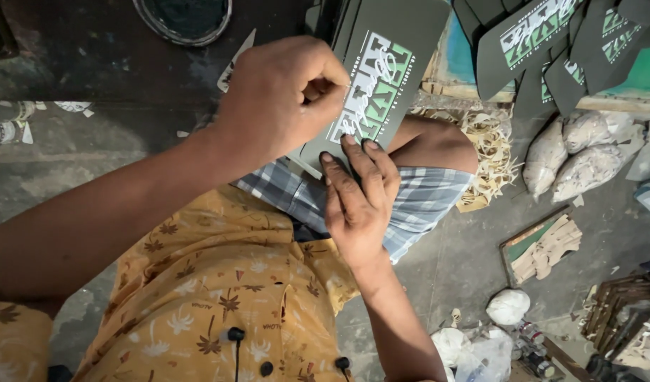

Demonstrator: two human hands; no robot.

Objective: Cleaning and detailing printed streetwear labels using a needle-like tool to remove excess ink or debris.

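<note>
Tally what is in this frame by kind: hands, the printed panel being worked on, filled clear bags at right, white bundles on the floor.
Hands: 2, left hand and right hand
Dark printed panel under both hands: 1
Filled clear bags: 3
White bundles: 2
Total: 8

A small workshop: stacked printed dark panels, scrap-filled bags, dusty floor

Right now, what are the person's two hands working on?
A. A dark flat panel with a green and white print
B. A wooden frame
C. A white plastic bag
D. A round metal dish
A: the left hand pinches at the print on the dark panel, while the right hand presses its fingertips on the panel's lower edge.
</note>
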